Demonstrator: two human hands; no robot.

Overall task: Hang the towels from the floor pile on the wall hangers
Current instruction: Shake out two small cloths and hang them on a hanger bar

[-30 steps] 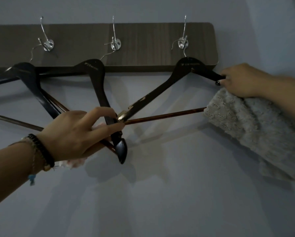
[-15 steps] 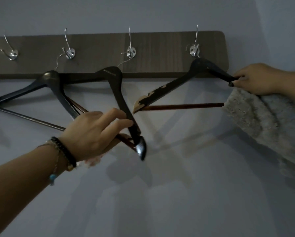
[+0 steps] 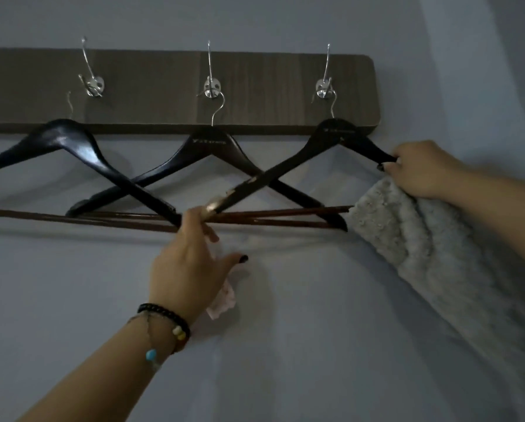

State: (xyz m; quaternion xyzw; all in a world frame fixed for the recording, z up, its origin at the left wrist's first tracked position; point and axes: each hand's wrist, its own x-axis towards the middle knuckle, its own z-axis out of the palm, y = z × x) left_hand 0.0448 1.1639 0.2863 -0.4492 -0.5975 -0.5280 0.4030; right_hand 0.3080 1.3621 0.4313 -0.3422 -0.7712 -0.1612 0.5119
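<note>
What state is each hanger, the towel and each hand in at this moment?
Right hanger: hooked on the rack, tilted, held at both ends.
Middle hanger: hooked, bare.
Left hanger: bare; hook contact unclear.
Grey towel: draped from the right hand, not yet on a bar.
Right hand: grips hanger tip and towel.
Left hand: fingers at the right hanger's chipped end.

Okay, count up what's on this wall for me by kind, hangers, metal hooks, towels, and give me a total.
Black wooden hangers: 3, left, middle, right.
Silver metal wall hooks: 3 in full view, with a sliver of one more at the left edge.
Grey fluffy towel: 1, in the grip of the right hand.
Total: 7.
</note>
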